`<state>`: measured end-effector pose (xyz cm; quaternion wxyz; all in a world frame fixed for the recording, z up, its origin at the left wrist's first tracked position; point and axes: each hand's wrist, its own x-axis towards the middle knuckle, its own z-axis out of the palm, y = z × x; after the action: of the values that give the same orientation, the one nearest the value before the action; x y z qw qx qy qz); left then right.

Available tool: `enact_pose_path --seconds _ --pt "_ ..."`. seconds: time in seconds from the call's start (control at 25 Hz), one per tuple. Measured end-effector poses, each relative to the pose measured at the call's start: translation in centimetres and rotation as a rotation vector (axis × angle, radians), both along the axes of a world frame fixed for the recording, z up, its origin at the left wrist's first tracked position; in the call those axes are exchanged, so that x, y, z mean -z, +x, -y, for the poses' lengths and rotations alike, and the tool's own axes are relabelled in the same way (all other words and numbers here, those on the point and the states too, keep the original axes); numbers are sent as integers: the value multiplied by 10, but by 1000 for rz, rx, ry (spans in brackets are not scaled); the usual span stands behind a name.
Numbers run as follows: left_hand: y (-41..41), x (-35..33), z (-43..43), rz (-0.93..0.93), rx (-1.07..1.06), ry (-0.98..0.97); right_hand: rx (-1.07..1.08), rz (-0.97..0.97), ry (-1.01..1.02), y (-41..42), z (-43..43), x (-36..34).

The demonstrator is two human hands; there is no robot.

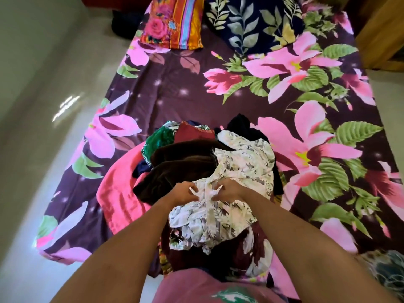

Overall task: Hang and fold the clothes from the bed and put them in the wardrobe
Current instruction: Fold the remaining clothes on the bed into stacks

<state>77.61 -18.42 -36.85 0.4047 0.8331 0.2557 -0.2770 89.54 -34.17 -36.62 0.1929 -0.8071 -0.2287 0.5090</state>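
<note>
Head view, your left hand (pixel 185 192) and right hand (pixel 229 190) side by side, fingers curled pinching the white leaf-print shirt (pixel 244 158), atop the clothes pile (pixel 181 158), on the floral bed (pixel 185 95).

Both bare arms reach forward, left hand (pixel 186 192) and right hand (pixel 228 190) near each other, fingers pinching the white leaf-printed garment (pixel 242 156).

Striped orange pillow (pixel 175 22) beside navy leaf-print pillow (pixel 251 20)
</note>
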Motion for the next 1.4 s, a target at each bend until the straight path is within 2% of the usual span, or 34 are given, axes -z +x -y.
enact_pose_path --seconds 0.32,0.48,0.6,0.72,0.84,0.96,1.12,1.2,1.28,1.4 --pt "-10 35 -16 10 -9 85 -315 304 111 -11 -31 34" --pt "-9 39 -10 60 48 148 -406 356 -28 -16 -35 50" --pt "-11 48 -13 3 -30 96 -479 506 -118 -12 -34 51" --pt "-13 51 -11 18 16 107 -543 564 -88 -7 -29 46" --pt "-7 33 -2 120 -151 30 -382 399 14 -2 -19 27" --pt "9 5 8 220 -402 -117 -246 411 88 12 -5 -1" --pt "48 -43 20 445 -442 -115 -13 501 262 41 4 -49" --pt "75 -76 29 606 -537 -172 93 547 391 60 10 -79" --pt "101 -111 36 731 -597 -211 140 597 499 79 18 -111" --pt "131 -160 46 859 -561 -218 162 581 637 104 29 -161"
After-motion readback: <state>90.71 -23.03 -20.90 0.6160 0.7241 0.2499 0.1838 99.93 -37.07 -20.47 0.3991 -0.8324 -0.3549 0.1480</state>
